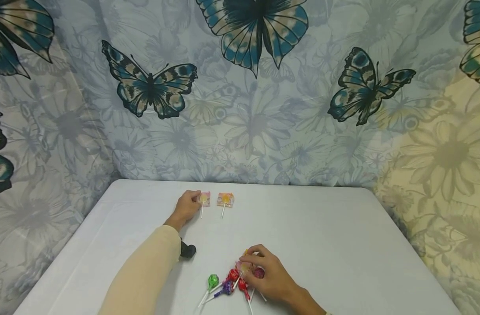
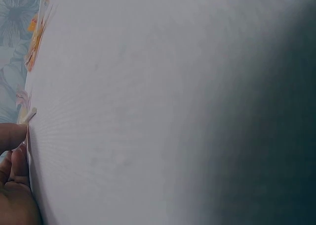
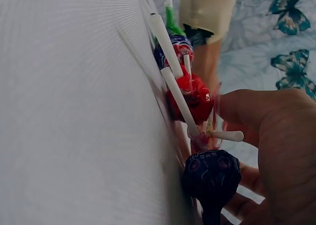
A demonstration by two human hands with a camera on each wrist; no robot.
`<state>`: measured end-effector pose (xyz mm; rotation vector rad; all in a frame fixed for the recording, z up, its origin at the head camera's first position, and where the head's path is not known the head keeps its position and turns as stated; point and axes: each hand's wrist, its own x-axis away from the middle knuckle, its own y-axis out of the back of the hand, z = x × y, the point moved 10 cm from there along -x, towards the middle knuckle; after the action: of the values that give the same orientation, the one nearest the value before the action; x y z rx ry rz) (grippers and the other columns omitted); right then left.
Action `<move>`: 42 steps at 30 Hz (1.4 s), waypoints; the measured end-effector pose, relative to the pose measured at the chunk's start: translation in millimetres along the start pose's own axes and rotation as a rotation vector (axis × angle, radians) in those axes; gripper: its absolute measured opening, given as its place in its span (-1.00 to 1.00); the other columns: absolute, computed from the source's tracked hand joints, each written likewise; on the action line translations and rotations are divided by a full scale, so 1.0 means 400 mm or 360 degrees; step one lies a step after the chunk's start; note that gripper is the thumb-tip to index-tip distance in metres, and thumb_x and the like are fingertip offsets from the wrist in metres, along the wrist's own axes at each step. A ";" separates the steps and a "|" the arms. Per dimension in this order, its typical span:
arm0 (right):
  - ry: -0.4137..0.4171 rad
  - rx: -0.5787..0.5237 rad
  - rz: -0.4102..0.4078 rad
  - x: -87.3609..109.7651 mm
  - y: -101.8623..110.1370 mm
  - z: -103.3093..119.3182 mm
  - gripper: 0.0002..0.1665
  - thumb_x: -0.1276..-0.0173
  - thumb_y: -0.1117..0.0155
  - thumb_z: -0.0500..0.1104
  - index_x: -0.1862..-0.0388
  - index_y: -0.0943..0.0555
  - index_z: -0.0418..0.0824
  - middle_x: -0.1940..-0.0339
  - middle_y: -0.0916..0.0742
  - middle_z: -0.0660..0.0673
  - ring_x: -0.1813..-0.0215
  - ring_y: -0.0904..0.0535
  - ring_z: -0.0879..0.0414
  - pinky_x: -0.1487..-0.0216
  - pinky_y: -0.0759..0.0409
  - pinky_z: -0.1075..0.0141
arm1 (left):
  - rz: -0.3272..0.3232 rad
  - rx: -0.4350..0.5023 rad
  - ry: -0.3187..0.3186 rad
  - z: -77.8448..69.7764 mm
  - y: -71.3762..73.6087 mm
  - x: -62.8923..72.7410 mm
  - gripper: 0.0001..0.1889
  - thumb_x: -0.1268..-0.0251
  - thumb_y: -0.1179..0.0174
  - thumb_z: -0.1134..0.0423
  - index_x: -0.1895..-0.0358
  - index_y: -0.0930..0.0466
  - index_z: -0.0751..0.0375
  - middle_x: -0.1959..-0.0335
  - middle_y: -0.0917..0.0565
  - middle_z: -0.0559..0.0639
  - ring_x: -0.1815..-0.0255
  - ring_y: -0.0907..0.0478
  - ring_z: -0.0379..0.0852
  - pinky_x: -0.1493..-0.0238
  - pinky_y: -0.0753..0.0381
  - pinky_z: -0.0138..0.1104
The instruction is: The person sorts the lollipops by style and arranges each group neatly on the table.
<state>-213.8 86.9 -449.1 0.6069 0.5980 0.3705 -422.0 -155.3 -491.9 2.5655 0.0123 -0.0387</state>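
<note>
My left hand (image 1: pixel 187 206) pinches the edge of a flat lollipop (image 1: pixel 204 199) in a clear pink wrapper at the table's far side. In the left wrist view, my left fingers (image 2: pixel 19 160) meet at its wrapper, near the white stick. Just right of it lies an orange flat lollipop (image 1: pixel 225 200). Nearer the front, my right hand (image 1: pixel 269 273) grips another clear-wrapped flat lollipop (image 1: pixel 245 267) over a loose pile. Around it are a green lollipop (image 1: pixel 213 281), a purple one (image 1: pixel 227 287), red ones (image 1: pixel 243 286), and a dark round one (image 3: pixel 211 178).
The white table (image 1: pixel 322 232) stands against a butterfly-patterned cloth (image 1: pixel 255 131) at the back and sides. A black wrist device (image 1: pixel 187 250) sits at my left sleeve (image 1: pixel 145 267). The lollipop sticks overlap toward the front.
</note>
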 end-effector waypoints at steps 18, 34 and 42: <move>-0.0075 0.0201 0.0135 0.021 -0.019 0.005 -0.59 -0.14 -0.42 0.13 0.02 -0.72 0.08 0.06 -0.48 0.14 0.08 -0.38 0.21 0.11 -0.37 0.12 | 0.0003 0.0001 0.0026 0.008 -0.006 0.000 -0.43 -0.09 -0.17 0.56 -0.27 -0.43 0.42 0.05 -0.47 0.17 0.07 -0.39 0.05 -0.02 -0.44 -0.14; -0.0045 0.0152 0.0087 0.014 -0.015 0.018 -0.61 -0.04 -0.54 0.02 0.11 -0.75 0.01 0.13 -0.51 0.20 0.13 -0.44 0.26 0.12 -0.44 0.28 | -0.0012 -0.0009 0.0003 0.002 0.000 0.000 -0.44 -0.09 -0.16 0.57 -0.27 -0.43 0.42 0.04 -0.47 0.16 0.08 -0.39 0.04 0.03 -0.42 -0.19; 0.0016 0.0015 -0.0046 0.004 0.007 0.031 -0.61 -0.07 -0.56 -0.02 0.10 -0.75 -0.05 0.15 -0.48 0.14 0.21 -0.46 0.21 0.22 -0.53 0.37 | -0.0016 -0.0003 -0.0010 -0.006 0.003 0.004 -0.44 -0.08 -0.14 0.57 -0.26 -0.43 0.45 0.09 -0.46 0.15 0.10 -0.38 0.03 0.05 -0.43 -0.18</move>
<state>-205.3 84.7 -439.8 0.6053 0.6179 0.3439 -420.4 -155.2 -489.4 2.5635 0.0227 -0.0509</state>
